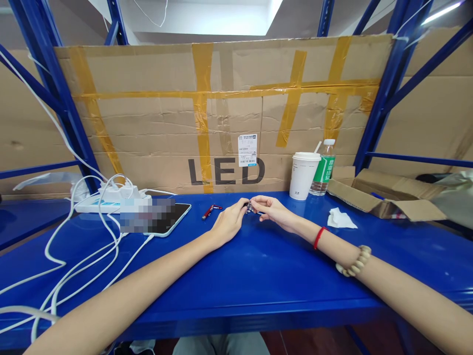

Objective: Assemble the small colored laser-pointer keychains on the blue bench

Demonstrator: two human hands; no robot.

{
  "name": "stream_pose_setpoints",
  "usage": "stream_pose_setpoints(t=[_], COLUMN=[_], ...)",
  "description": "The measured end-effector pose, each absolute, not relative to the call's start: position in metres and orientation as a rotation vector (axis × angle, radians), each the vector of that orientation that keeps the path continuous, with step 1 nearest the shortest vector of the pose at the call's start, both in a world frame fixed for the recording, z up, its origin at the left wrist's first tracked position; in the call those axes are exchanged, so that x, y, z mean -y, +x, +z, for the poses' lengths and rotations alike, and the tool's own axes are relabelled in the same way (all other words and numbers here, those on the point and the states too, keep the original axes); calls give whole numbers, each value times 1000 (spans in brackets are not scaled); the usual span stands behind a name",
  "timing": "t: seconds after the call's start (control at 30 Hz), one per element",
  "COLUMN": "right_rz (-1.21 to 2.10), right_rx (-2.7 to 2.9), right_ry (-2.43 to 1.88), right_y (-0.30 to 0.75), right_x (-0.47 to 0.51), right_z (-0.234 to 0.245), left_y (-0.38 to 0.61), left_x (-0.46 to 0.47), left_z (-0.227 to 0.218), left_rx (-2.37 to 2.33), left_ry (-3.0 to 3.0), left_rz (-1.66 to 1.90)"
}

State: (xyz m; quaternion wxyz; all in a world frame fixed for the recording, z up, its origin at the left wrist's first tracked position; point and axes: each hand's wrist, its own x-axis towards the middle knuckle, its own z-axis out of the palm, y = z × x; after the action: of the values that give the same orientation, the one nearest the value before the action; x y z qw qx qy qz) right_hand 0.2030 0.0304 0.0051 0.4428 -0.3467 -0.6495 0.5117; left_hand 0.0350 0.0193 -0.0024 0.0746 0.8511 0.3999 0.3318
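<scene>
Both hands meet over the middle of the blue shelf top. My left hand (231, 220) is closed, its thumb and fingertips pinching one side of a small shiny metal piece (250, 207). From the other side my right hand (272, 209) pinches at the same spot, and a thin bright part shows by its fingers. The fingertips cover much of the metal, so its kind cannot be made out. Just left of my left hand lies a small red-handled tool (209, 212) with a silver part angled out from it.
A phone (170, 219), a white power strip (88, 204) and looping white cables (116, 241) occupy the left. Toward the back right stand a lidded paper cup (303, 176) and a water bottle (323, 170). A crumpled tissue (340, 218) and an open cardboard box (384, 195) are farther right.
</scene>
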Motion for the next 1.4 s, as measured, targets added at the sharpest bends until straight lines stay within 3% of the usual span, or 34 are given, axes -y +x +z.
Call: stream_pose_setpoints(t=[0.83, 1.4], right_rz=[1440, 1087], right_rx=[1415, 1608], right_ry=[-906, -1035], right_y=[199, 196], right_x=[-31, -29], right_z=[3, 1], left_y=[36, 35], left_x=[-23, -20], left_z=[-5, -4], left_rx=[-1244, -1334], left_ry=[2488, 2567], left_rz=[921, 783])
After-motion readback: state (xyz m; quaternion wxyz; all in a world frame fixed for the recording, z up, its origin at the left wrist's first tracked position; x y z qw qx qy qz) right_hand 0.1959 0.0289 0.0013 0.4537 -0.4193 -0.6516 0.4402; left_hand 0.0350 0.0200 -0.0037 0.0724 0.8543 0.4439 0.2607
